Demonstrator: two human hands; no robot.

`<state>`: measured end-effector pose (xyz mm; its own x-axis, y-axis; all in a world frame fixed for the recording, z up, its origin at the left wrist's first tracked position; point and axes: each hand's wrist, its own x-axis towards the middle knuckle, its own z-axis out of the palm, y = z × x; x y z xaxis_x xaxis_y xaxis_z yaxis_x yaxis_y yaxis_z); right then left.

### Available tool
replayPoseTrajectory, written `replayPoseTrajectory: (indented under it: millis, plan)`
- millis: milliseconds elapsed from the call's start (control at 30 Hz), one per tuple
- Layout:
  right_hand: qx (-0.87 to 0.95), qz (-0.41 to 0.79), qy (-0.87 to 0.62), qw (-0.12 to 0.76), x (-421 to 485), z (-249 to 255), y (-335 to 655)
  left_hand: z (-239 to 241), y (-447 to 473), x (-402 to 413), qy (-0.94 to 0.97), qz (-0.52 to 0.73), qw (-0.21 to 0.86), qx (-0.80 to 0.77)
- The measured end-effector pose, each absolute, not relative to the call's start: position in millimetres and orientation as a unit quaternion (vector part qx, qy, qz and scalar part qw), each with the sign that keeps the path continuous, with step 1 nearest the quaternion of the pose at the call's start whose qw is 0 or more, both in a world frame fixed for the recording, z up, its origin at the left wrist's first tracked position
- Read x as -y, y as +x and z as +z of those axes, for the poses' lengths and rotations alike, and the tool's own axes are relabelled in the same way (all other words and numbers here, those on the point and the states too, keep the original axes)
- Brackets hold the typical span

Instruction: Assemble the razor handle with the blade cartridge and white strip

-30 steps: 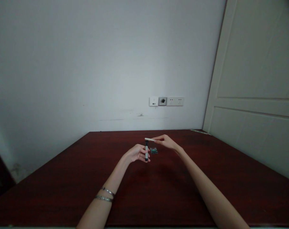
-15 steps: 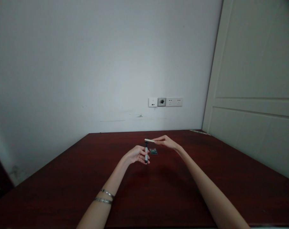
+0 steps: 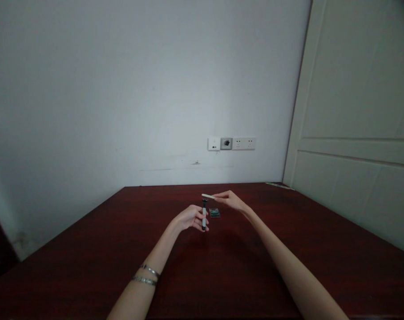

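My left hand (image 3: 192, 218) is closed around the grey and black handle of a razor (image 3: 204, 218), which stands upright with its dark head at the top. Between the fingertips of my right hand (image 3: 231, 201) is a slim white stick (image 3: 208, 196), its exact kind too small to tell. It lies nearly level, with its free end just above the razor's head and a small gap between them. Behind the razor and to its right, a small clear square case (image 3: 214, 213) with something dark green in it rests on the tabletop.
The dark red wooden table (image 3: 248, 275) reaches back to a pale wall (image 3: 155, 89). Sockets and switch plates (image 3: 244, 143) are set in the wall above its back edge. A cream panelled door (image 3: 355, 111) stands along the right side. Two bracelets (image 3: 146, 280) circle my left forearm.
The white stick has come slightly away from the razor's head, which now sits a little lower. Both hands keep their holds, and the case stays in place.
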<state>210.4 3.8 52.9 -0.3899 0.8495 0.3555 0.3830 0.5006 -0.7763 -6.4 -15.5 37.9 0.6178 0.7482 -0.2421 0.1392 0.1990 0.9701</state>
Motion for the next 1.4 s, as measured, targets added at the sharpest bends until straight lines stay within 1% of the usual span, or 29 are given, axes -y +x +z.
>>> replayPoseTrajectory:
  millis: [133,267,400,533,700,800,900,1033,1167,1300,1400]
  plan:
    - [0.787,0.314,-0.406,0.342,-3.0,52.5,210.0,37.2,-6.3,15.2,0.591,0.223,0.676,-0.379]
    - [0.779,0.305,-0.406,0.368,-3.9,51.7,212.3,35.7,-4.8,16.2,0.588,0.227,0.673,-0.387]
    - [0.785,0.311,-0.411,0.343,-4.6,50.5,216.3,34.1,-3.6,16.5,0.593,0.236,0.672,-0.377]
    - [0.767,0.286,-0.438,0.371,-7.0,48.6,219.0,33.3,-3.2,16.1,0.59,0.24,0.672,-0.379]
    - [0.77,0.306,-0.429,0.36,-11.9,44.0,223.5,34.4,-4.1,18.0,0.595,0.241,0.673,-0.368]
    - [0.753,0.282,-0.453,0.384,-15.7,40.7,227.5,34.5,-4.4,19.6,0.607,0.243,0.664,-0.364]
    - [0.722,0.294,-0.467,0.418,-17.3,42.4,227.0,33.8,-3.1,20.5,0.621,0.264,0.634,-0.378]
    - [0.642,0.42,-0.452,0.455,-5.2,54.6,214.8,33.2,1.5,19.0,0.637,0.353,0.547,-0.413]
    - [0.613,0.515,-0.383,0.461,23.7,67.3,195.0,31.5,6.5,13.0,0.654,0.421,0.492,-0.392]
    - [0.626,0.52,-0.351,0.463,49.7,67.2,177.3,29.1,8.8,8.2,0.689,0.459,0.435,-0.354]
    - [0.612,0.516,-0.356,0.482,61.7,54.1,168.1,31.1,7.7,8.0,0.717,0.467,0.384,-0.347]
